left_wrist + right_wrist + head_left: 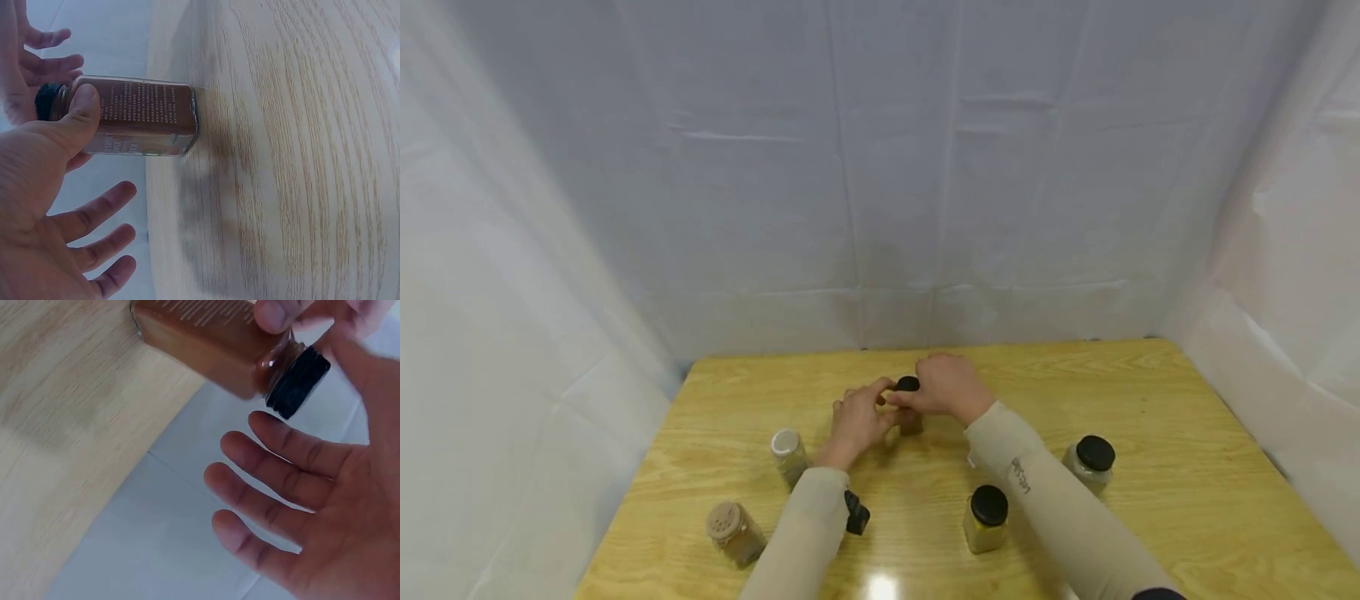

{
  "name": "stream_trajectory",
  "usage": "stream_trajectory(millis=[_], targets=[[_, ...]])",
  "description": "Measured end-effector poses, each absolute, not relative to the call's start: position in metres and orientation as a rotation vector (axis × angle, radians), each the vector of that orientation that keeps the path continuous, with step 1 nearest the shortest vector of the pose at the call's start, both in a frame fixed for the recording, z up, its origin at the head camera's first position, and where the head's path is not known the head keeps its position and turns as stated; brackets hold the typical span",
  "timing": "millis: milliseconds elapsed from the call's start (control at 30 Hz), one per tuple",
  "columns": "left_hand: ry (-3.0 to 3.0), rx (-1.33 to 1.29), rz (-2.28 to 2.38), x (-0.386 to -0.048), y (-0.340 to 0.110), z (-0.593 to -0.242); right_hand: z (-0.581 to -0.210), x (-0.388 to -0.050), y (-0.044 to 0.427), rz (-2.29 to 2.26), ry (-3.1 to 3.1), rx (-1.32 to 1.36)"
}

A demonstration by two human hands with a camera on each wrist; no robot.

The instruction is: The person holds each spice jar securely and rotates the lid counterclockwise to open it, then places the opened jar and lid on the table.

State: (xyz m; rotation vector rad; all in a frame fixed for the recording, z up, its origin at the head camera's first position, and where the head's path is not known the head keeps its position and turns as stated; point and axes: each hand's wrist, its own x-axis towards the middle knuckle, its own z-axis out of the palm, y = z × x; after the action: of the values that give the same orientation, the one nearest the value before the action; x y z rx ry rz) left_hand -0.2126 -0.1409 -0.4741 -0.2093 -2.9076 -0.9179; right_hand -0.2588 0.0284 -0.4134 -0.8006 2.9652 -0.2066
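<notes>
At the far middle of the table, my left hand (pixel 859 421) pinches a square glass spice jar (pixel 137 115) full of reddish-brown powder, thumb on its near side. The other left fingers are spread away from the glass. A black cap (pixel 297 382) sits on the jar's neck. My right hand (pixel 951 387) is around the cap with its fingers loosely extended; in the right wrist view a gap shows between those fingers and the cap. The jar looks upright, its base at the tabletop, and white print covers one side.
Left of my arms stand a white-capped jar (pixel 788 458) and a jar with a beige holed lid (pixel 733 533). A black-lidded jar of yellow contents (pixel 985 523) is between the forearms; another black-lidded jar (pixel 1088 465) stands right. White sheeting (pixel 880 183) hangs behind the wooden table (pixel 910 500).
</notes>
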Motion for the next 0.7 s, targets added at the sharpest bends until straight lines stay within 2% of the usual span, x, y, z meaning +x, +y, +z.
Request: stream_trajectory(millis=[467, 700], targets=[[-2.903, -0.207, -0.896, -0.2146, -0.1409, -0.472, -0.4062, -0.2612, 0.0337, -0.279, 2.834, -0.964], [-2.903, -0.223, -0.897, -0.2133, -0.1407, -0.4744, -0.4137, -0.2593, 0.029, -0.2, 2.962, -0.819]])
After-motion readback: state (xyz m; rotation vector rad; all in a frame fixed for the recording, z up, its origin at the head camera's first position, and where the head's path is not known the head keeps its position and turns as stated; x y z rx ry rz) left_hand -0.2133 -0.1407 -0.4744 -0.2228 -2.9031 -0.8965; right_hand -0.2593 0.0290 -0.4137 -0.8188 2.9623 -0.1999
